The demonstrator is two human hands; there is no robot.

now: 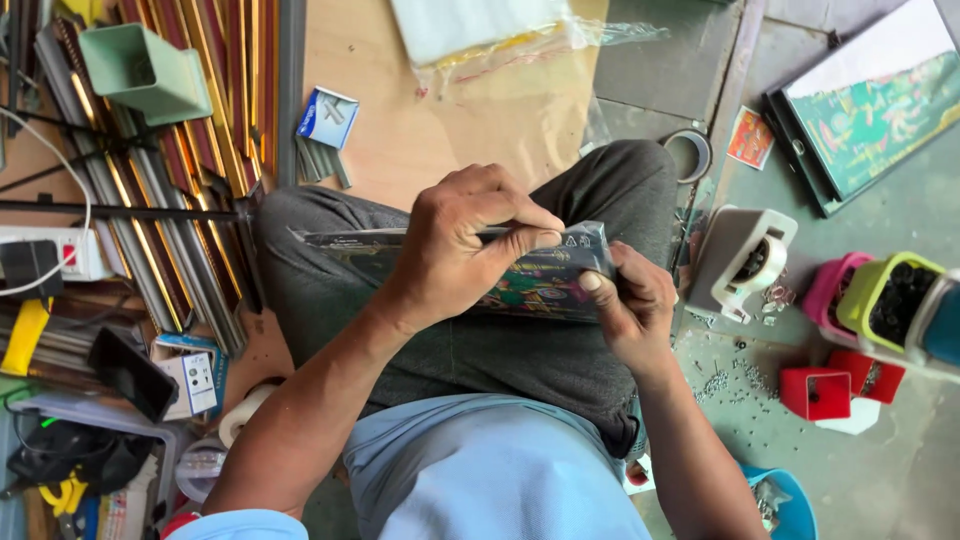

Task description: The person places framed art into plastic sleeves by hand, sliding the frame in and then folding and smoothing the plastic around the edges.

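A small framed picture (540, 283) with a colourful printed face and a dark edge rests across my lap, seen edge-on. My left hand (462, 243) grips its top edge near the middle, thumb and fingers pinched over the rim. My right hand (632, 310) holds the frame's right end, thumb pressed on the corner. Both hands sit above my grey trousers (520, 360).
Frame mouldings (190, 150) and a green plastic tub (150, 70) lie at left, with a power strip (60, 250). A tape dispenser (745, 260), coloured tubs (880, 300), a red box (817, 392), scattered small nails (730, 380) and a larger framed picture (870, 105) are at right.
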